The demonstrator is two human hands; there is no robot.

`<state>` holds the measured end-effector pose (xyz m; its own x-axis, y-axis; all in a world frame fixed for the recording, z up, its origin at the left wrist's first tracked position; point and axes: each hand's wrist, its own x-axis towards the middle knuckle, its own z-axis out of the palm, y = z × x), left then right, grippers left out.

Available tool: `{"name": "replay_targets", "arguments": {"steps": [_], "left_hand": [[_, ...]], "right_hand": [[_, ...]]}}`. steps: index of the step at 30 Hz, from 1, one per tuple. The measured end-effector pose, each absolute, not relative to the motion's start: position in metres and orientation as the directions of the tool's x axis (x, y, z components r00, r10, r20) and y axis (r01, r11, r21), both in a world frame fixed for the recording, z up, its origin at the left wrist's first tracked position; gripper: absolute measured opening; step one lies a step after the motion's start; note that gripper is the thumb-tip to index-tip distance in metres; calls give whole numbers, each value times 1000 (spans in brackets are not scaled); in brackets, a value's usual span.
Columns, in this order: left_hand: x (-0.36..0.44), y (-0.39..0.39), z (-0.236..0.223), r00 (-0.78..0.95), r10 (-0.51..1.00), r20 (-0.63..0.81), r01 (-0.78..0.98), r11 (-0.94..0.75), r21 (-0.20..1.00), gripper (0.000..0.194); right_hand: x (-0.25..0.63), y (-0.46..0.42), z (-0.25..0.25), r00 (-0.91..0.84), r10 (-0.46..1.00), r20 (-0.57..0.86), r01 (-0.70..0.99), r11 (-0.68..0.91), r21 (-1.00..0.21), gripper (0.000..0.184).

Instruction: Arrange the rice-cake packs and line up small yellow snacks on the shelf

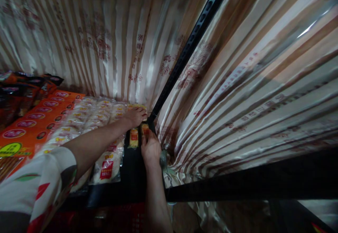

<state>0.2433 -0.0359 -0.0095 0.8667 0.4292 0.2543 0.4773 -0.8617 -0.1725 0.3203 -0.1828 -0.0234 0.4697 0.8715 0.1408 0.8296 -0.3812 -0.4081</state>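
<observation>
Right hand [151, 150] holding packet [145, 128], seemingly food

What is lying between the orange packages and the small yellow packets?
In the head view, rows of clear-wrapped pale packs lie between them, with the left forearm reaching across above.

the small packet [145, 129] at the fingers of my right hand [151, 149] is orange and yellow, and its lower end is hidden by these fingers. just to the left of it lies one similar packet [133, 138], long and narrow, yellow with an orange-red label in the middle; it looks closed and lies flat on the black surface. farther back i see yellow packets [136, 106], partly covered by my left hand [136, 116]; their number i cannot tell.
</observation>
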Motion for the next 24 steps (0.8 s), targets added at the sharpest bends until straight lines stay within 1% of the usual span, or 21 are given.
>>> {"name": "replay_targets", "arguments": {"steps": [5, 9, 13, 18, 24], "left_hand": [[247, -39, -14, 855, 445, 265, 501, -840, -206, 42], [250, -41, -14, 858, 447, 254, 501, -839, -212, 40], [254, -39, -16, 850, 458, 259, 509, -840, -186, 34], [253, -37, -21, 851, 440, 286, 502, -841, -201, 34], [245, -36, -24, 864, 402, 301, 475, -851, -226, 33]], "right_hand": [[321, -185, -30, 445, 882, 157, 844, -355, -401, 43], [320, -184, -27, 481, 866, 134, 830, -401, -388, 46], [319, -183, -27, 498, 858, 130, 830, -428, -358, 50], [320, -182, -28, 494, 856, 150, 831, -414, -372, 42], [319, -178, -27, 539, 827, 162, 813, -460, -357, 41]]}}
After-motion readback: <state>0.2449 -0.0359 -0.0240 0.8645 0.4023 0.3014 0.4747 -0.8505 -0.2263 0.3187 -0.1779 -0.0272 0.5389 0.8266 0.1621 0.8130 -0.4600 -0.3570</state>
